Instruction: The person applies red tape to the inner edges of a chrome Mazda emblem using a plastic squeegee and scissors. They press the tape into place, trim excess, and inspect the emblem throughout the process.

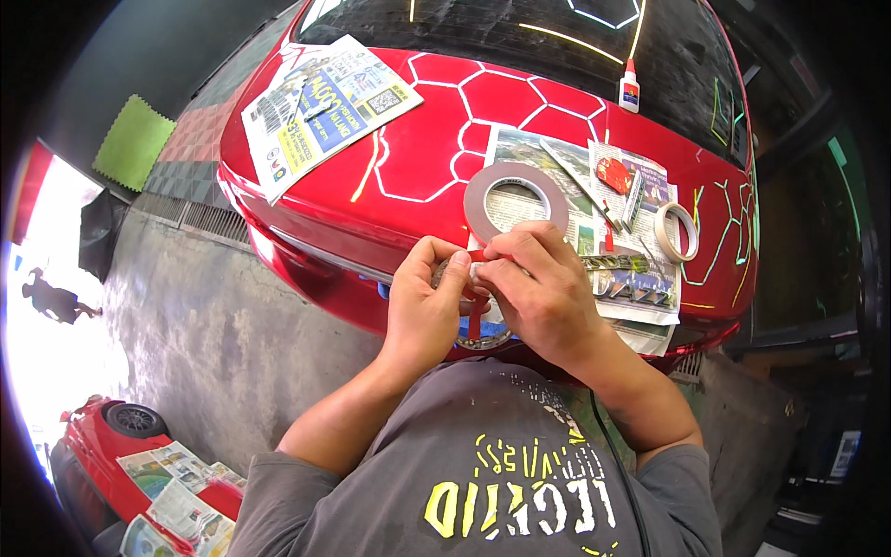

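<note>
By the car [325,218], both hands [419,306] [548,292] pinch red tape [475,323], apparently

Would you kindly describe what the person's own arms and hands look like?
The left hand and right hand are bare, with no gloves or watch visible. Short dark grey sleeves leave the forearms uncovered. The matching shirt has yellow and white print, and a thin black cable crosses it.

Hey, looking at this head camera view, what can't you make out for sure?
All in the head view:
1. How the red strip runs between the left hand and right hand: hidden by fingers.
2. Part of the newspaper: covered by the large tape roll.
3. The far end of the dark car glass: cut off by the top edge.
4. The dark figure at far left: small, washed out by glare.
</note>
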The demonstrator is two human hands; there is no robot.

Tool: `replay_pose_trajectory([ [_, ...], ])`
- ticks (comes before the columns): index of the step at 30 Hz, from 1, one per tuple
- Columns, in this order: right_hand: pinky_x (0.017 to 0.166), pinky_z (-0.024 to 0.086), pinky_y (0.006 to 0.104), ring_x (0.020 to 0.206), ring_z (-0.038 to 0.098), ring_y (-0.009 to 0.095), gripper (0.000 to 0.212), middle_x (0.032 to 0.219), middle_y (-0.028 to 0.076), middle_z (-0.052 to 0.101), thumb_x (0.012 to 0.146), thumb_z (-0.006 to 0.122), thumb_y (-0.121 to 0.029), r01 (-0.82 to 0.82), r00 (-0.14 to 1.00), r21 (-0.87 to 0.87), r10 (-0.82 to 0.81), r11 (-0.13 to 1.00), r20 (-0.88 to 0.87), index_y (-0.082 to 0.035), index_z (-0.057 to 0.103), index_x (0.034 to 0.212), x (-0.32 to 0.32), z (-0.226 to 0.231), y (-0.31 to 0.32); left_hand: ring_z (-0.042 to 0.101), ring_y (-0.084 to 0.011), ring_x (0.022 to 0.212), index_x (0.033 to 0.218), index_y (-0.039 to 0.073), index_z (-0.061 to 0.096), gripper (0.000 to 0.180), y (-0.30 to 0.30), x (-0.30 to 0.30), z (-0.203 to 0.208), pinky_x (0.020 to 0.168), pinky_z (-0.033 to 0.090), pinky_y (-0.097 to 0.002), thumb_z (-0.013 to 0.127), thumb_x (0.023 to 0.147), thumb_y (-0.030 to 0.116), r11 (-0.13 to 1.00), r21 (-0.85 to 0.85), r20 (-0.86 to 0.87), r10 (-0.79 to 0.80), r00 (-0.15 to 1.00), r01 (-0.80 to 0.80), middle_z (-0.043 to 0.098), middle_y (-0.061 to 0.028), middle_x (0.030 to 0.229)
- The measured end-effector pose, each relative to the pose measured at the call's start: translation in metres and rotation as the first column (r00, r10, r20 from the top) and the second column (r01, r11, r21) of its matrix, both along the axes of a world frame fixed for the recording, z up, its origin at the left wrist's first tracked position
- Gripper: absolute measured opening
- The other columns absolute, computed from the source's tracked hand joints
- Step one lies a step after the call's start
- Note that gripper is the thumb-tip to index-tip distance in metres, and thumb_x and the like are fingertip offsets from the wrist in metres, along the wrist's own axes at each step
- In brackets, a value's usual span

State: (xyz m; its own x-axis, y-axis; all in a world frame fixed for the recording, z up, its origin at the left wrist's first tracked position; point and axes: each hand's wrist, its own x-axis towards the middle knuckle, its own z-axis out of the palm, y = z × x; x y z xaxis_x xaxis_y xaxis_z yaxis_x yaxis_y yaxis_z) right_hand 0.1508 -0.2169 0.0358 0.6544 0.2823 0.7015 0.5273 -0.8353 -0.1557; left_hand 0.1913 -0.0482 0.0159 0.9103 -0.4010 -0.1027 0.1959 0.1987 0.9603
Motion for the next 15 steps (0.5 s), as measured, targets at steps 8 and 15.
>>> replay_pose_trajectory([
  [8, 0.095, 0.052, 0.0426, 0.108, 0.067, 0.030, 0.012, 0.104, 0.010, 0.073, 0.090, 0.081, -0.010, 0.029, 0.996, 0.433, 0.012, 0.901, -0.091, -0.005, 0.070, 0.091, -0.030, 0.026, -0.037, 0.073, -0.0127, 0.077, 0.107, 0.002, 0.059, 0.018, 0.007, 0.005, -0.002, 0.065, 0.065, -0.0288, 0.058, 0.111, 0.019, 0.993, 0.103, 0.045, 0.060, 0.997, -0.064, 0.069, -0.0081, 0.085],
  [15, 0.098, 0.050, 0.0372, 0.119, 0.062, 0.022, 0.043, 0.138, 0.014, 0.063, 0.095, 0.077, -0.008, 0.333, 0.916, 0.659, -0.398, 0.674, -0.056, -0.002, 0.060, 0.135, -0.050, 0.052, -0.082, 0.071, -0.0111, 0.072, 0.115, -0.001, 0.066, 0.020, 0.005, 0.002, -0.001, 0.065, 0.063, -0.0284, 0.063, 0.108, 0.017, 0.999, 0.038, -0.081, 0.002, 0.997, 0.001, 0.071, -0.0089, 0.082],
])
